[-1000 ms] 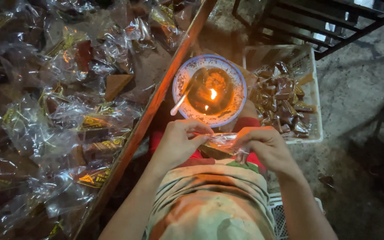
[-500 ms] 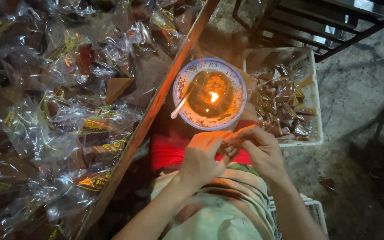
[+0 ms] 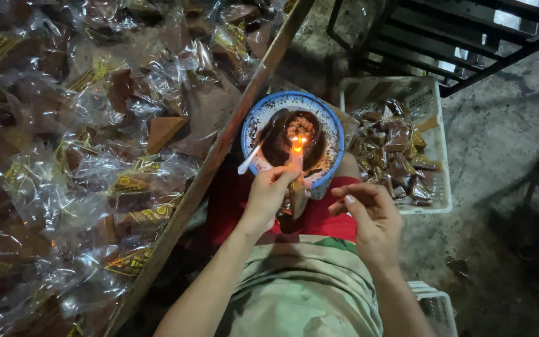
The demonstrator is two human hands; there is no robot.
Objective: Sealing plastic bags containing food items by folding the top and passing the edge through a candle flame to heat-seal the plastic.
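Head view: blue-rimmed bowl (image 3: 263, 112) holds a flame (image 3: 296, 145).

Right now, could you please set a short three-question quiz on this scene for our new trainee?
1. True or false: the left hand holds a wrapped piece up by the flame.
2. Which does the blue-rimmed bowl hold? A) a lit flame B) water C) coins
3. Fill in: the white basket of wrapped pieces lies on the person's ____ side.

Key: 1 true; 2 A; 3 right. The right hand is open and holds nothing; a white spoon leans in the bowl.
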